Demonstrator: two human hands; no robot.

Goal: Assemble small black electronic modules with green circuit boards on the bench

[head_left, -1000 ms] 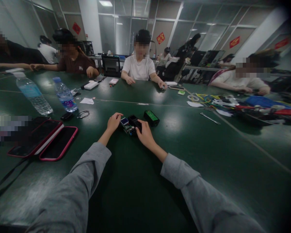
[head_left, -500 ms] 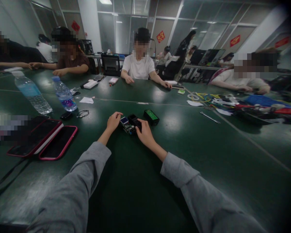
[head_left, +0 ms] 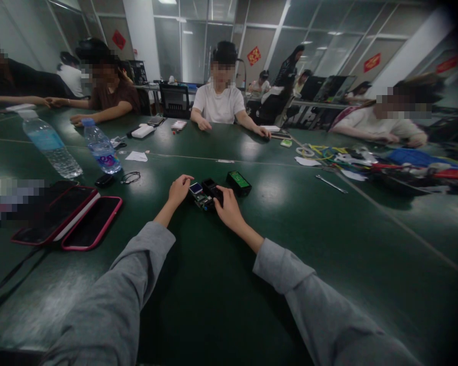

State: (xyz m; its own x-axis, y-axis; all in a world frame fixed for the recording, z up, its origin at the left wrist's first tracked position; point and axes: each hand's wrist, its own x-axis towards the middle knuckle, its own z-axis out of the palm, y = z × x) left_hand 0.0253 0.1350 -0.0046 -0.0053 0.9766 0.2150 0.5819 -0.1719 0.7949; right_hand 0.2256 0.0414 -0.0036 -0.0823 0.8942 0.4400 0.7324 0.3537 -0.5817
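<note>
A small circuit board with a screen point(head_left: 196, 189) lies on the dark green table, with chips and connectors showing along its near end. Against its right side is a black plastic casing point(head_left: 209, 186). My right hand point(head_left: 228, 205) grips the casing's near right edge, thumb at the front and fingers over the side. On the board's left, my left hand point(head_left: 179, 189) rests with fingers stretched forward beside it and nothing visible in them; whether they touch the board I cannot tell. Just beyond my right hand sits a black box with a green circuit board point(head_left: 239, 183) inside.
Two water bottles point(head_left: 53, 147) and a phone in a red case point(head_left: 92, 223) stand or lie at left. A wrench point(head_left: 331, 184) is on the right, before a heap of cables and tools point(head_left: 397, 165). Across the table sits a person in a white shirt point(head_left: 219, 101); others sit nearby.
Both my hands, the board and the casing look almost unmoved. The view has shifted very slightly. At the far left, a co-worker's forearm has moved a little to the left.
</note>
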